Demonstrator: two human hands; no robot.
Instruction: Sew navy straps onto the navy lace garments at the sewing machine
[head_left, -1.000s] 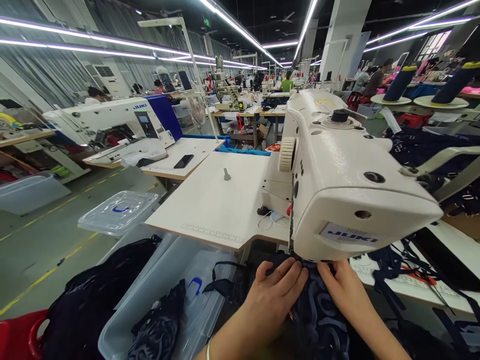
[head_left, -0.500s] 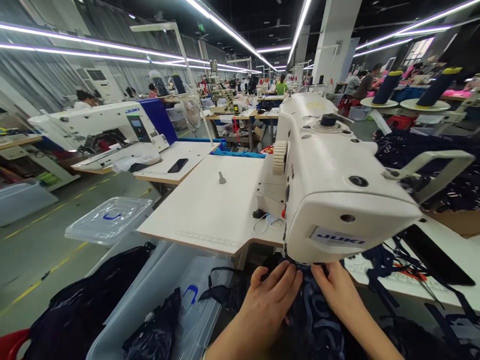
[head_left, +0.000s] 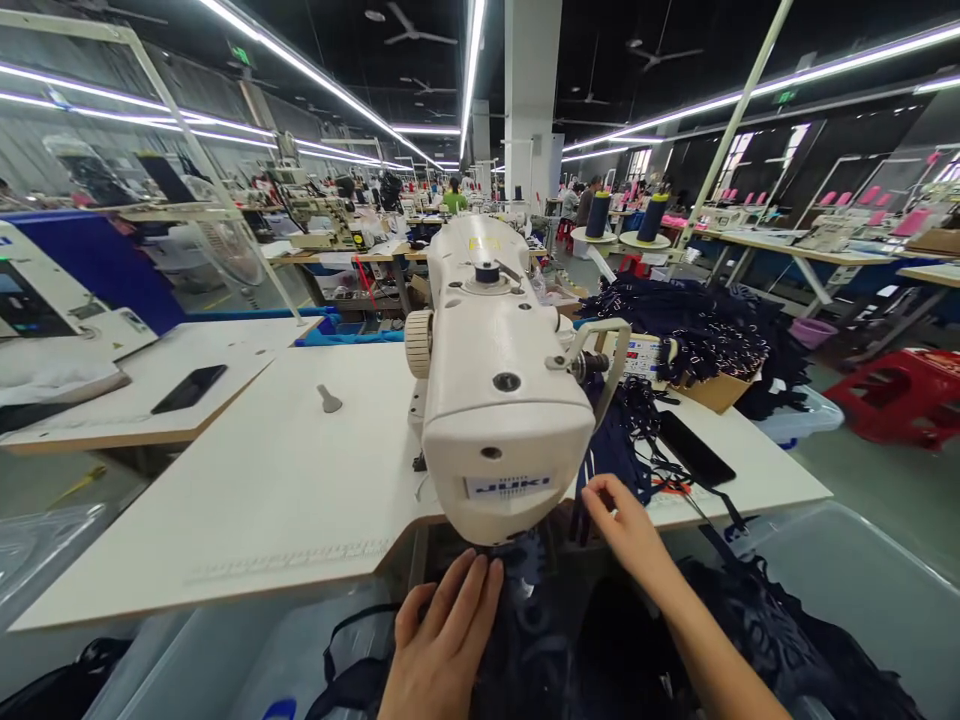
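My left hand [head_left: 448,625] rests on a dark navy lace garment [head_left: 529,610] just below the head of a white sewing machine [head_left: 510,430]. Its fingers lie on the cloth, and the thumb is hidden. To the right of the machine head, my right hand [head_left: 626,525] is raised, thumb and forefinger closing at the edge of some navy straps [head_left: 621,445] that hang over the table edge. Under the machine head, the needle and presser foot are hidden from view.
On the white table [head_left: 247,480] lies a small grey metal piece [head_left: 328,400]. A black phone [head_left: 696,447] and orange-handled scissors [head_left: 670,488] lie right. Behind them is a heap of navy strapped pieces [head_left: 675,320]. Plastic bins [head_left: 862,570] stand below, on both sides.
The view has swung to the right. My right hand has left the garment under the machine head and moved right to the navy straps. My left hand stays on the garment.
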